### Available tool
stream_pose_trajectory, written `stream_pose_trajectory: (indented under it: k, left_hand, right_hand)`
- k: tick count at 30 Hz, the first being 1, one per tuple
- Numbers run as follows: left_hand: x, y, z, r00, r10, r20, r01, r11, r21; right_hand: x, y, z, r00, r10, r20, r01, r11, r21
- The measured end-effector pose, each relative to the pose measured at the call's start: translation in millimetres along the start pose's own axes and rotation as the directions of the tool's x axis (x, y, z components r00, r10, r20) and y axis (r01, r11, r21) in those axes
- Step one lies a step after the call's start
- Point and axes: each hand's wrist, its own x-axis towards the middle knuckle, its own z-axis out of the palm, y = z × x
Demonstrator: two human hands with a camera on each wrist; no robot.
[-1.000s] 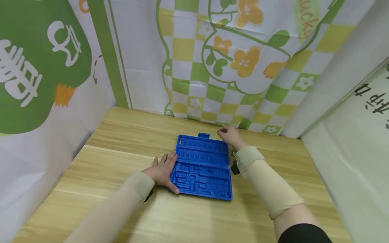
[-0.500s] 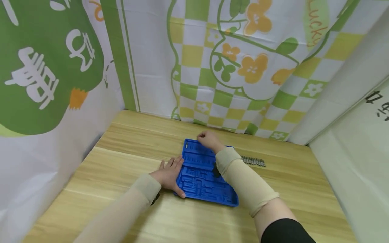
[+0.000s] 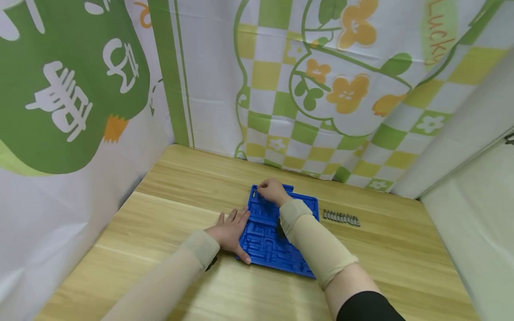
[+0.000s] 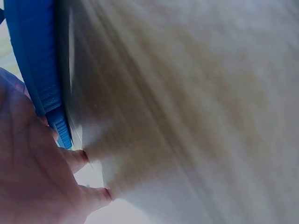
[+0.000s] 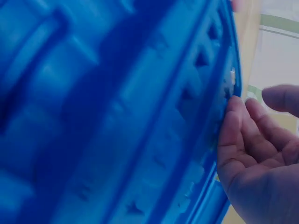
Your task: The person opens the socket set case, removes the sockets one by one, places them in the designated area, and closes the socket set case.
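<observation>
A blue moulded tool case (image 3: 267, 243) lies open and flat on the wooden table, its recesses showing. My left hand (image 3: 230, 234) rests spread along its left edge, with the thumb at the front corner. In the left wrist view, the left fingers touch the case's side. My right hand (image 3: 273, 191) is over the far-left part of the lid, fingers bent together; in the right wrist view they touch the rim. Any small thing between the right fingertips is hidden. Beside them, a small metal bit (image 3: 254, 194) sits in the lid's corner slot.
A row of several small metal bits (image 3: 341, 217) lies on the wooden table (image 3: 385, 249), right of the case. A patterned curtain (image 3: 289, 133) hangs behind the table's far edge, and white sheets stand at both sides.
My right hand has moved left, from the lid's far-right corner to its far-left part, uncovering the row of bits. The left hand stays on the case's left edge. The view has shifted slightly.
</observation>
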Motion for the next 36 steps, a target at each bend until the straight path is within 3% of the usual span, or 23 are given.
stream_pose_trajectory:
  k: [4, 6, 7, 9, 12, 13, 14, 16, 19, 21, 32, 36]
  left_hand:
    - [-0.9, 2.3, 0.0, 1.000, 0.005, 0.000, -0.005, 1.000, -0.001]
    - [-1.5, 3.2, 0.3, 1.000, 0.007, 0.007, -0.007, 1.000, -0.002]
    - [-1.7, 3.5, 0.7, 1.000, 0.010, 0.009, -0.010, 1.000, -0.005]
    - [-1.7, 3.5, 1.4, 1.000, 0.013, 0.014, -0.013, 1.000, -0.002]
    - [-1.5, 3.2, 1.6, 1.000, 0.010, 0.008, -0.010, 1.000, -0.001]
    - [-1.5, 3.0, 1.5, 1.000, 0.009, 0.005, -0.009, 1.000, -0.003]
    - [-1.6, 2.8, 1.1, 1.000, 0.006, 0.005, -0.006, 1.000, 0.000]
    - [-1.8, 2.3, 0.2, 1.000, 0.002, 0.002, -0.002, 1.000, -0.001]
    - [-2.6, 1.7, -1.2, 1.000, 0.000, 0.008, 0.000, 1.000, 0.000]
    - [-2.7, 1.6, -1.7, 1.000, 0.002, 0.006, -0.002, 1.000, 0.003]
    - [1.7, -2.2, -3.7, 1.000, 0.000, 0.001, 0.000, 1.000, 0.021]
    - [0.3, -3.3, -4.5, 1.000, -0.003, 0.008, 0.003, 1.000, 0.010]
  right_hand:
    - [3, 4, 5, 0.999, 0.034, -0.013, -0.033, 0.998, 0.062]
    - [4, 5, 7, 0.995, 0.095, 0.009, -0.095, 0.979, 0.180]
    - [5, 5, 8, 0.991, 0.134, 0.027, -0.136, 0.954, 0.267]
    - [6, 6, 8, 0.973, 0.219, 0.068, -0.226, 0.865, 0.448]
    - [6, 4, 8, 0.939, 0.323, 0.120, -0.318, 0.676, 0.665]
    - [5, 2, 8, 0.931, 0.339, 0.133, -0.330, 0.635, 0.698]
    - [5, 1, 8, 0.927, 0.347, 0.142, -0.339, 0.617, 0.710]
    - [4, -4, 9, 0.928, 0.338, 0.156, -0.345, 0.623, 0.702]
    - [3, -10, 10, 0.935, 0.318, 0.157, -0.340, 0.676, 0.654]
    - [3, -11, 11, 0.935, 0.323, 0.146, -0.338, 0.691, 0.638]
    - [11, 0, 8, 0.926, 0.327, 0.188, -0.366, 0.660, 0.656]
    - [12, 0, 12, 0.934, 0.296, 0.200, -0.354, 0.694, 0.627]
